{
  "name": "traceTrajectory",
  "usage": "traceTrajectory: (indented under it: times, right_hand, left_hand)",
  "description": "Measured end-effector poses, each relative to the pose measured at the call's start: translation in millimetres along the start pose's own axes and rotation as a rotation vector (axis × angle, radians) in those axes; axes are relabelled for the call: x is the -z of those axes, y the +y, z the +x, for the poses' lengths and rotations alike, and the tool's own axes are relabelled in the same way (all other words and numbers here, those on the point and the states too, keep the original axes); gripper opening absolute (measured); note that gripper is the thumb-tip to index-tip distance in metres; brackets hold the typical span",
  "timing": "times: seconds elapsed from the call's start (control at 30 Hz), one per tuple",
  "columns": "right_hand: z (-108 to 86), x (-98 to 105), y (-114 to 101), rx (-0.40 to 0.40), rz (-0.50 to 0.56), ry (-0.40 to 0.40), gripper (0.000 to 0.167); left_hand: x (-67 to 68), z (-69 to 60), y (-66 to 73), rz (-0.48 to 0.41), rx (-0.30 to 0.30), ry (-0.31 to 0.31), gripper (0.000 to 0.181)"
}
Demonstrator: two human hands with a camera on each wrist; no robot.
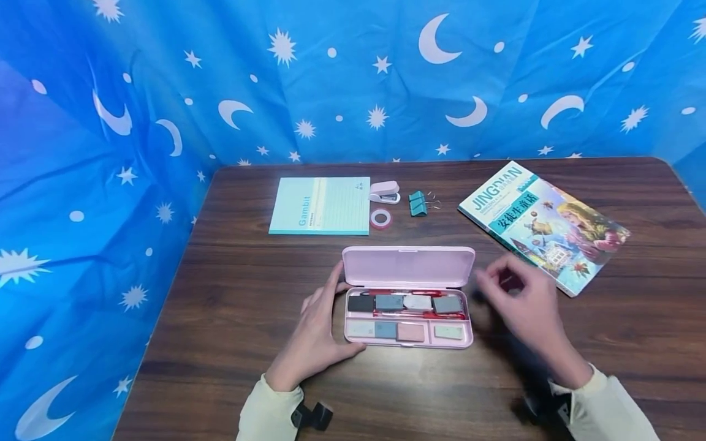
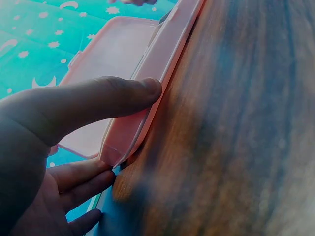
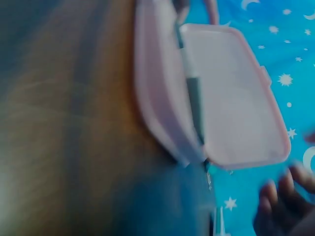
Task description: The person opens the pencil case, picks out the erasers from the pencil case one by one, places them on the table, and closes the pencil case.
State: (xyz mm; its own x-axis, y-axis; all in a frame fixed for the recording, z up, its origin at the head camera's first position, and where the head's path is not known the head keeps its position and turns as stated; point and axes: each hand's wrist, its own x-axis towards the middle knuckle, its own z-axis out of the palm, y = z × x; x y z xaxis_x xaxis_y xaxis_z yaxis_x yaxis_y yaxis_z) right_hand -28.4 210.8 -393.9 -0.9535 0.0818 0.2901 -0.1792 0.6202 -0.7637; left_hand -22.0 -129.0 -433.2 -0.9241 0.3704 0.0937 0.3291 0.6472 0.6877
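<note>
A pink pencil case (image 1: 408, 346) lies on the table with its lid (image 1: 408, 267) raised. Inside it are several erasers, such as a pink one (image 1: 410, 332) and a pale green one (image 1: 448, 332), and red pens (image 1: 447, 316). My left hand (image 1: 314, 334) grips the case's left end, thumb on the front wall and fingers around the side; the left wrist view shows the thumb (image 2: 113, 93) against the pink wall (image 2: 130, 130). Just right of the case, my right hand (image 1: 524, 303) is off it, fingers loosely bent and blurred, with nothing visible in them.
Behind the case are a mint notebook (image 1: 336, 208), a pink stapler (image 1: 384, 192), a roll of tape (image 1: 380, 218) and teal binder clips (image 1: 418, 204). A storybook (image 1: 543, 226) lies at the right, just beyond my right hand. A blue star-patterned cloth (image 1: 353, 79) hangs behind the table.
</note>
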Motion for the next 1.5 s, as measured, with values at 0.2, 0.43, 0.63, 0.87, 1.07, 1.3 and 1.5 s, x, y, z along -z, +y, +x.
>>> traceTrajectory:
  times: [0.2, 0.43, 0.63, 0.87, 1.07, 1.3, 1.5]
  right_hand:
    - [-16.6, -4, 7, 0.168, -0.245, -0.305, 0.035]
    - [-14.0, -9, 8, 0.159, -0.323, -0.346, 0.031]
    - [-13.8, -9, 10, 0.13, -0.275, -0.401, 0.03]
    - [-14.7, 19, 27, 0.106, -0.098, -0.364, 0.036]
    - [-13.2, 52, 55, 0.013, -0.188, -0.318, 0.031]
    - [-15.6, 63, 67, -0.031, -0.224, -0.327, 0.028]
    - [-19.9, 66, 71, -0.027, -0.235, -0.332, 0.03]
  left_hand:
    - [1.2, 0.5, 0.8, 0.008, -0.017, 0.01, 0.142]
    - [-3.7, -2.0, -0.1, -0.012, -0.005, -0.001, 0.141]
    - [-8.2, -4.9, -0.5, -0.026, 0.018, -0.011, 0.141]
    - [-7.2, -5.4, -0.2, -0.017, 0.002, 0.005, 0.14]
    - [-2.4, -4.6, -0.5, 0.0, 0.003, 0.005, 0.14]
    - [0.0, -1.0, -0.5, 0.01, -0.001, -0.001, 0.14]
    - [-1.0, 0.3, -0.6, 0.015, -0.001, -0.006, 0.14]
